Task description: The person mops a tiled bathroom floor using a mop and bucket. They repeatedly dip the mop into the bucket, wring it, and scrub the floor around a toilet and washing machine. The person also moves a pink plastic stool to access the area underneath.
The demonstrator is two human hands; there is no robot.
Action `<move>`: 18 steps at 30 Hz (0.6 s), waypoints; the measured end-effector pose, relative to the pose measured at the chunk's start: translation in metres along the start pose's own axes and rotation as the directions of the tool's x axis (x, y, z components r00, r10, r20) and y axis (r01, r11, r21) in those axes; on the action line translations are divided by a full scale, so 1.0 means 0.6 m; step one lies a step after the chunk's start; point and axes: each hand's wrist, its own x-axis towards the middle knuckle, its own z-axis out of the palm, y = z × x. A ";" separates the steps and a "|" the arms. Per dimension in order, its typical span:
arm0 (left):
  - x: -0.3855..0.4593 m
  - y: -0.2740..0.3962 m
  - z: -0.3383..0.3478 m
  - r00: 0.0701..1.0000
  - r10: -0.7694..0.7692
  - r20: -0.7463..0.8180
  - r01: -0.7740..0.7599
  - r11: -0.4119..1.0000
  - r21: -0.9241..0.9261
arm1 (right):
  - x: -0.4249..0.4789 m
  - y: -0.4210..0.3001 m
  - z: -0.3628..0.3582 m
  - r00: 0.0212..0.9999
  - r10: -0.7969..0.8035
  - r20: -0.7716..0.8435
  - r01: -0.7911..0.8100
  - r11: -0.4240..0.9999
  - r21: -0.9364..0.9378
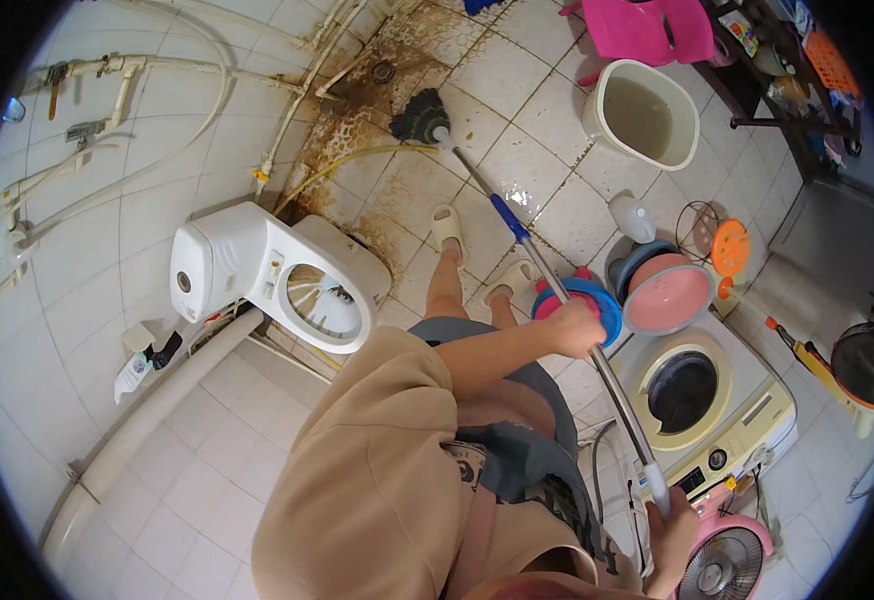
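Observation:
A mop slants across the view, with a dark strand head (418, 116) resting on the tiled floor beside brown stains. Its metal pole (621, 397) has a blue sleeve (508, 217) partway along. My left hand (578, 330) reaches across my body and is wrapped around the middle of the pole. Near the pale end grip (656, 480), my right hand (673, 517) closes around the handle; part of it is hidden. A yellow hose (362, 154) runs along the floor just below the mop head.
A white toilet (324, 300) stands at left. To the right are a bucket of murky water (639, 116), a white jug (632, 217), a pink basin (669, 292) and a washing machine (707, 397). A pink chair (647, 30) and pink fan (722, 562) stand farther off.

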 end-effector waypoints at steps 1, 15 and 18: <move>0.001 0.019 -0.010 1.000 0.022 -0.014 -0.022 0.999 -0.029 | -0.016 -0.002 -0.021 1.000 -0.003 -0.002 0.003 1.000 -0.024; -0.119 0.044 -0.229 0.974 -0.147 -0.171 0.151 0.988 0.010 | 0.005 -0.083 -0.101 0.993 -0.113 0.037 0.104 0.975 0.194; -0.156 -0.064 -0.197 0.949 -0.262 -0.173 0.282 0.954 0.105 | 0.111 -0.102 -0.037 0.930 -0.360 -0.070 0.366 0.920 0.142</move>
